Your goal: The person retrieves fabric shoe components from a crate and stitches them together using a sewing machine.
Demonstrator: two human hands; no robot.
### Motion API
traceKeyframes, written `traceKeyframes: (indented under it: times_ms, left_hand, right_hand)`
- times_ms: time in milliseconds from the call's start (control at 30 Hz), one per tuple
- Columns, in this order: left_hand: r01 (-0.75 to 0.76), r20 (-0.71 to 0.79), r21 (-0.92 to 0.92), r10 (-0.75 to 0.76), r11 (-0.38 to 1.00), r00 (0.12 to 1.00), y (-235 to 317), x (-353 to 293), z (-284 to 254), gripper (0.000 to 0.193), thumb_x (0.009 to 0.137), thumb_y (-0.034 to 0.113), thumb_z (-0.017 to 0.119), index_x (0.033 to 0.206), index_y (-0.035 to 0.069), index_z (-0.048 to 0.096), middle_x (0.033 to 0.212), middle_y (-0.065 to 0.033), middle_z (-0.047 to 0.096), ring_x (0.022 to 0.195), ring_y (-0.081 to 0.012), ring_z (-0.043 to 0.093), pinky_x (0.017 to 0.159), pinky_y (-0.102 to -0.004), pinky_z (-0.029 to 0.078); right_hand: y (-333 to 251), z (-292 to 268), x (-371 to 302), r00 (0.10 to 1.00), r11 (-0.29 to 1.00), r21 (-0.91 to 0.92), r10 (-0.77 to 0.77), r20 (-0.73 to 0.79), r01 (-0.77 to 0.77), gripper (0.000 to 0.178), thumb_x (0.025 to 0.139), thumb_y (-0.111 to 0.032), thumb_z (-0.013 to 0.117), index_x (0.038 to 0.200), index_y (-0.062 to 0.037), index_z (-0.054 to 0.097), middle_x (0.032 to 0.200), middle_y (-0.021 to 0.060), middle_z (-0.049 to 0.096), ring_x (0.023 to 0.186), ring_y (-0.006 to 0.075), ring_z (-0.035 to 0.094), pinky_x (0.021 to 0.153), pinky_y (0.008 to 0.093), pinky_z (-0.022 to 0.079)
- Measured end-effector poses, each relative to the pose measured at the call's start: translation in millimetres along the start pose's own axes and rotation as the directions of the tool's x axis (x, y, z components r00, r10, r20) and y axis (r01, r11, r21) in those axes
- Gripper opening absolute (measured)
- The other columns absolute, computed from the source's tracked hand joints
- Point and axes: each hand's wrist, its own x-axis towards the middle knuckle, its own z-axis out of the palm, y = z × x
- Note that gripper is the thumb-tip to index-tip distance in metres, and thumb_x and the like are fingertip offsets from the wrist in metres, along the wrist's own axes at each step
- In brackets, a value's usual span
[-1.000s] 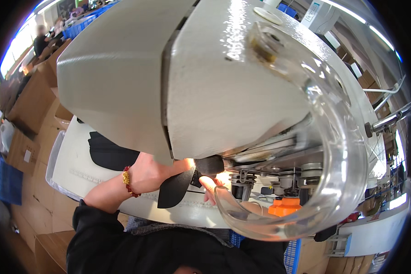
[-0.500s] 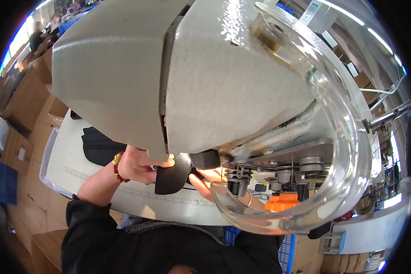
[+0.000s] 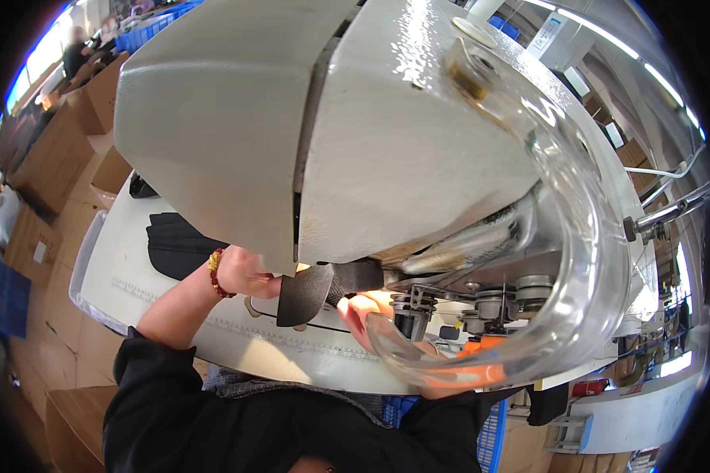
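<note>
A big grey sewing machine head fills the upper middle and covers part of the work. Beneath it a curved black fabric piece hangs over a darker black strip. My left hand is closed at the left edge of the curved piece, its fingertips partly behind the machine. On the other side my right hand pinches the lower edge of the black work by a textured dark band. The machine's clear curved guard hides part of that hand. A beaded bracelet circles my left wrist.
Stacked black fabric pieces lie on the white table left of my hand, above a printed ruler strip. Thread tension discs and an orange part sit at right. Cardboard boxes and a blue crate stand at far left.
My view has shifted slightly. My left hand's extended finger has drawn in and its fingertips are now partly behind the machine. The curved black piece has turned a little, and my right fingers have changed position.
</note>
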Motion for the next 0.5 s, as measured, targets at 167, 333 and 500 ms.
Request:
traceKeyframes:
  times_ms: [167,333,500]
  left_hand:
    - [0.172,-0.001,-0.153,-0.174,0.973,0.985,14.7,2.1,-7.4,0.038,0.06,0.012,0.079,0.097,0.011,0.073,0.094,-0.0063,0.064,0.081,-0.0257,0.063,0.071,-0.0358,0.05]
    - [-0.237,0.069,0.145,0.229,0.961,0.971,62.6,26.0,-25.6,0.016,0.066,-0.001,0.071,0.081,-0.001,0.065,0.095,-0.0106,0.063,0.094,-0.03,0.068,0.075,-0.0376,0.06]
    - [-0.169,0.176,0.153,0.141,0.974,0.974,78.7,36.0,-30.8,0.015,0.066,-0.001,0.072,0.079,-0.002,0.064,0.094,-0.0113,0.062,0.092,-0.0299,0.068,0.073,-0.0363,0.06]
  right_hand:
    - [-24.6,-28.6,32.3,0.995,0.979,0.178,-0.095,-0.036,0.1,0.026,0.081,-0.018,0.07,0.068,-0.0024,0.055,0.06,0.0078,0.048,0.052,0.0253,0.049,0.05,0.0352,0.04]
    - [-21.5,-31.1,23.6,0.98,0.936,0.333,-0.16,0.118,0.113,0.037,0.079,-0.025,0.074,0.06,-0.0023,0.051,0.059,0.0081,0.047,0.052,0.0262,0.049,0.048,0.0367,0.039]
    - [-18.6,-25.1,16.7,0.988,0.828,0.553,-0.145,0.055,0.091,0.048,0.079,-0.029,0.077,0.056,-0.0043,0.042,0.057,0.0067,0.04,0.048,0.023,0.039,0.045,0.0362,0.031]
